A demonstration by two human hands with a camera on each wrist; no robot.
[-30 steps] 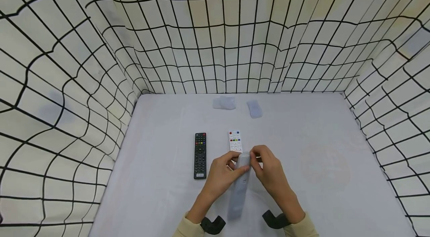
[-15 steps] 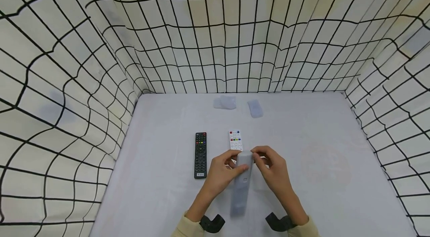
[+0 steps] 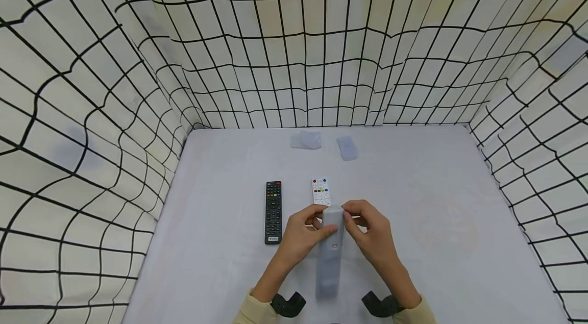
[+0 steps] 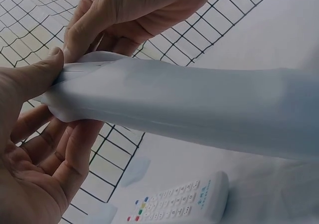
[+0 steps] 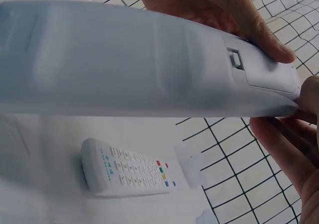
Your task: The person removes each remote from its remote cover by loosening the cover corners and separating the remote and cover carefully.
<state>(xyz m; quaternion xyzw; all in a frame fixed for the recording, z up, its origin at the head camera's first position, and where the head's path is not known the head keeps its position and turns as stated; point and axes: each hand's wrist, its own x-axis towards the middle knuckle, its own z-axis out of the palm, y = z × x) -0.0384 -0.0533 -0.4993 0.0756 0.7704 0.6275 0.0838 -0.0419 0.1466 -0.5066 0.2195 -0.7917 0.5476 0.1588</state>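
From the head camera, the left hand (image 3: 307, 234) and the right hand (image 3: 367, 229) pinch the far end of a grey remote in a silicone sleeve (image 3: 329, 252), lifted just in front of the white remote (image 3: 320, 191). The black remote (image 3: 273, 212) lies left of the white one; two clear sleeves (image 3: 321, 143) lie beyond it, on the pale table (image 3: 436, 201) inside checked cloth walls (image 3: 294, 48).

From the left wrist, thumb and fingers (image 4: 35, 77) grip the sleeve edge (image 4: 75, 72).

From the right wrist, the sleeve (image 5: 149, 59) covers most of the remote. I judge the fitting step is near its end; next, the edge needs stretching over the last corner.
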